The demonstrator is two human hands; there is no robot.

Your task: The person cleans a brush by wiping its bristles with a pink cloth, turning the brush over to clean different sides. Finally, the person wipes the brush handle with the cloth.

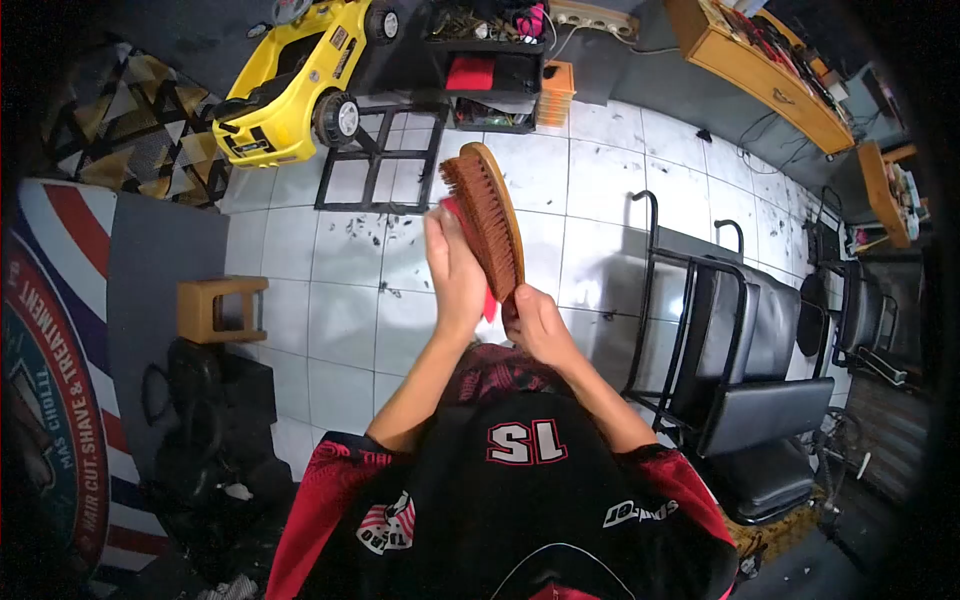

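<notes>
A long curved brush with a wooden back and reddish-brown bristles (490, 215) is held up before my chest, bristles facing left. My right hand (540, 325) grips its lower end, fingers closed round it. On the bristle side, my left hand (457, 265) has its fingers pressed together against a flat red piece (490, 304), which lies between the palm and the bristles. Most of that red piece is hidden by the hand and the brush.
Black chairs (750, 330) stand at the right. A small tan stool (222, 310) is at the left. Farther off are a yellow toy car (285, 95), a black frame (372, 160) on the tiles and a black shelf (495, 75). Dark hair tufts dot the floor.
</notes>
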